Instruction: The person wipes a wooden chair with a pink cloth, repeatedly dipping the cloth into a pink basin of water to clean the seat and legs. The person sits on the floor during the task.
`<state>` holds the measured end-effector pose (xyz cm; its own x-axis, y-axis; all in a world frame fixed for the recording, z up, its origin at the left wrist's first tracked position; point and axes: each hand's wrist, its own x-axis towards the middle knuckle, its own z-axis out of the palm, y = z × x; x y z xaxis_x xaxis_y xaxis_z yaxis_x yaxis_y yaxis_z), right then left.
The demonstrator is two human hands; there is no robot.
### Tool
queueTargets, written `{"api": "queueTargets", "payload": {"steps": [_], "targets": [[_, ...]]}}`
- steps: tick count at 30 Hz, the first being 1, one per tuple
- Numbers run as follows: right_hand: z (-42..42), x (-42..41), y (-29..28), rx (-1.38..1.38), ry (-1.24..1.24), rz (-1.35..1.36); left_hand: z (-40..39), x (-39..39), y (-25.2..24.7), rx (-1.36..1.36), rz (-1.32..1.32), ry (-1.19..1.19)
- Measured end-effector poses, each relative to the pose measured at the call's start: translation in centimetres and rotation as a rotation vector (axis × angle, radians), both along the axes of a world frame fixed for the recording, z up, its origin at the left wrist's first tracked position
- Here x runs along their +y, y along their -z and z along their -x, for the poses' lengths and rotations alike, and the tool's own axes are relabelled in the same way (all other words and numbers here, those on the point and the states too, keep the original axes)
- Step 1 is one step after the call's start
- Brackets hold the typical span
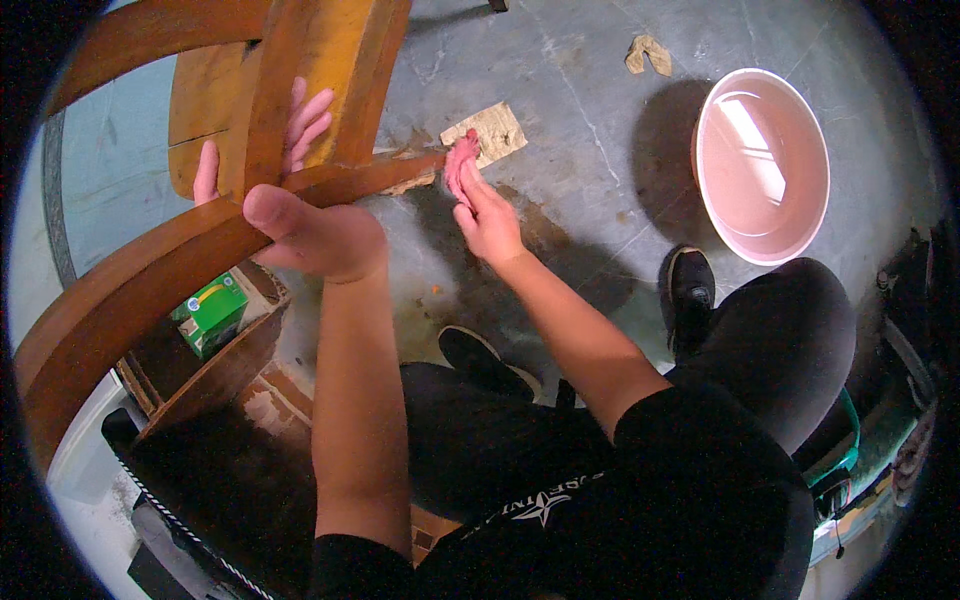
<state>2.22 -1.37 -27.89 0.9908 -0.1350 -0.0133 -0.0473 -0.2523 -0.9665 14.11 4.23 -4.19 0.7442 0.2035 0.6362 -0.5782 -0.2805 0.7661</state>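
A brown wooden chair (131, 262) is tilted in front of me on the left. My left hand (319, 236) holds it where an upright meets a curved rail, the fingers spread behind the wood and the thumb in front. One tapered leg (382, 176) points right. At its tip, my right hand (491, 225) presses a crumpled pink cloth (457, 169); the cloth hides the very end. Just beyond the cloth, a flat tan piece of cardboard (499, 127) lies on the floor.
A pink basin (799, 217) of water stands at right, near my shoe (690, 285). Another tan scrap (649, 56) lies behind it. Dark wet patches mark the grey floor (585, 97). Lower left, a green box (217, 304) sits in a wooden compartment (217, 360).
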Motion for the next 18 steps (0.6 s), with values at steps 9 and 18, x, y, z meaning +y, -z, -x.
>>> {"api": "queueTargets", "payload": {"steps": [9, 18], "targets": [[-2.3, 0.1, 6.9, 0.473, 0.095, -0.133, 0.0, -0.7, 0.1, 0.033, 0.000, 0.018], [-10.4, -9.0, -13.7, 0.393, -0.158, -1.179, 0.5, 0.0, -0.3, 0.058, 0.019, -0.072]]}}
